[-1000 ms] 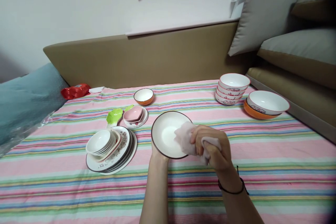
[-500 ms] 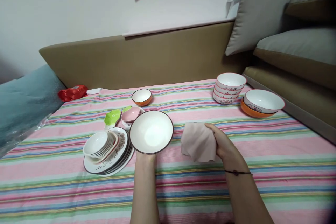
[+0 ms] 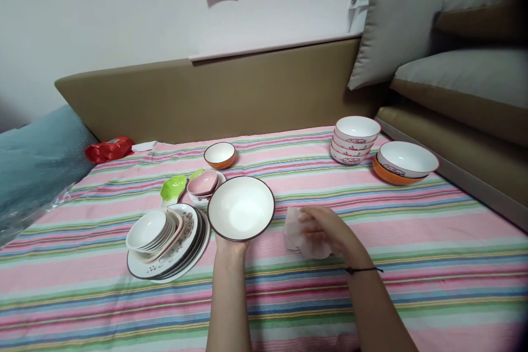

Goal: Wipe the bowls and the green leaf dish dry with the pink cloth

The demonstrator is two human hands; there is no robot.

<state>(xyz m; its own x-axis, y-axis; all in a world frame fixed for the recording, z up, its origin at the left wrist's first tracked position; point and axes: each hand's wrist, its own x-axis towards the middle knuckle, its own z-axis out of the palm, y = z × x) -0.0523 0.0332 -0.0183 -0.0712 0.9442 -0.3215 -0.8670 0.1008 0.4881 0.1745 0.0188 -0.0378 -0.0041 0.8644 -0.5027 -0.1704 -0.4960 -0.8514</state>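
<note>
My left hand supports a white bowl with a dark brown rim from below. The bowl is raised, with its inside facing me, and hides most of my fingers. To its right, my right hand is curled over a pale pink cloth, its fingers slightly blurred. Cloth and bowl are apart. Left of the held bowl stands a stack of plates, topped by several small white bowls. Just behind it sit a pink dish and a green leaf-shaped dish.
An orange bowl stands farther back. At right are several stacked white bowls and a white bowl nested in an orange one. A striped cloth covers the surface. Cushions rise at right; a red bundle lies far left.
My right hand has turned and moved over the front of the pink cloth, where before it gripped the cloth's right edge. The left hand still holds the bowl. The view has shifted slightly.
</note>
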